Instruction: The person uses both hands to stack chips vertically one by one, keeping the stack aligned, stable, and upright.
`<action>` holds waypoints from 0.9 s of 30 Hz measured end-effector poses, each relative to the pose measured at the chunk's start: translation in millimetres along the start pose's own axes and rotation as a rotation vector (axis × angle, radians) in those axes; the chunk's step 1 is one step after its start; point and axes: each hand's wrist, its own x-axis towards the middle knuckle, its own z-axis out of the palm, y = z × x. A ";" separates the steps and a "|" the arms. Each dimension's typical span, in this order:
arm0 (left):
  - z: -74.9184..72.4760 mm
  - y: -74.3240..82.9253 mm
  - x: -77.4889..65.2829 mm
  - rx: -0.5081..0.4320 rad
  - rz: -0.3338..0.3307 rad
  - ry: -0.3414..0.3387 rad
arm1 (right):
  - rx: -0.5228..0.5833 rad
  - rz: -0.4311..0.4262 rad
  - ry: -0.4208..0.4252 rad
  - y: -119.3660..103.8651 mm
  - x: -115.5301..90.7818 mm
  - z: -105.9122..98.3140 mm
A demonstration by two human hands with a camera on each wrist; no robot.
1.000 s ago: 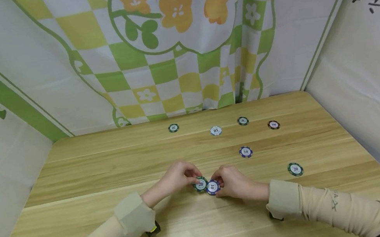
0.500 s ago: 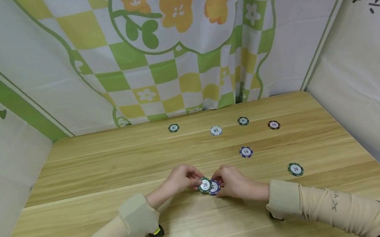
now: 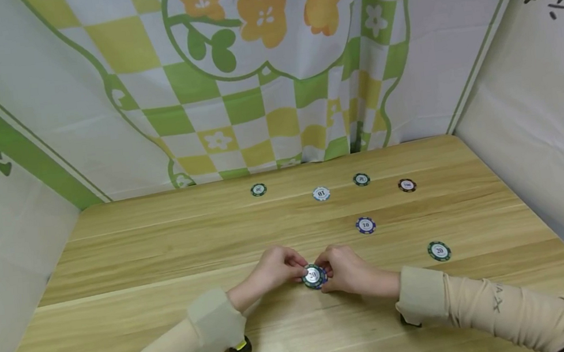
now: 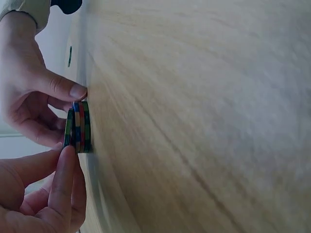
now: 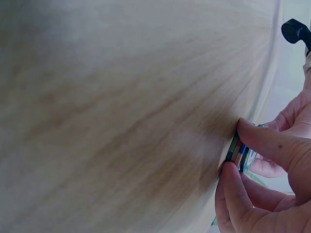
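A person wears beige long sleeves, the left sleeve (image 3: 163,349) and heavily creased right sleeve (image 3: 529,310) turned back into a broad, greyer left cuff (image 3: 217,321) and right cuff (image 3: 421,295), with dark lettering (image 3: 497,298) on each forearm, probably capitals though blurred; a black wrist camera with a yellow-green strip (image 3: 241,344) sits under the left cuff

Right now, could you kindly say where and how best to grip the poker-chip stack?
I'd probably pinch the poker-chip stack by its round wall, from the right, across opposite edges, as the right hand does: its lower chips look aligned, while the green-edged 20 chip on top, pinched by the left hand, sits offset leftward.
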 end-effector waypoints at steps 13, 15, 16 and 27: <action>5.0 6.0 -2.8 0.070 0.006 0.017 | 0.003 0.000 0.010 -1.0 0.1 0.2; 5.8 5.9 -3.1 0.071 0.007 0.021 | 0.003 0.005 0.008 -1.4 0.0 0.0; 6.1 6.0 -3.3 0.069 0.009 0.023 | 0.003 0.008 0.006 -1.7 -0.2 -0.2; 8.6 8.9 -4.1 0.053 -0.054 0.040 | -0.031 0.021 -0.022 -4.5 0.6 -2.0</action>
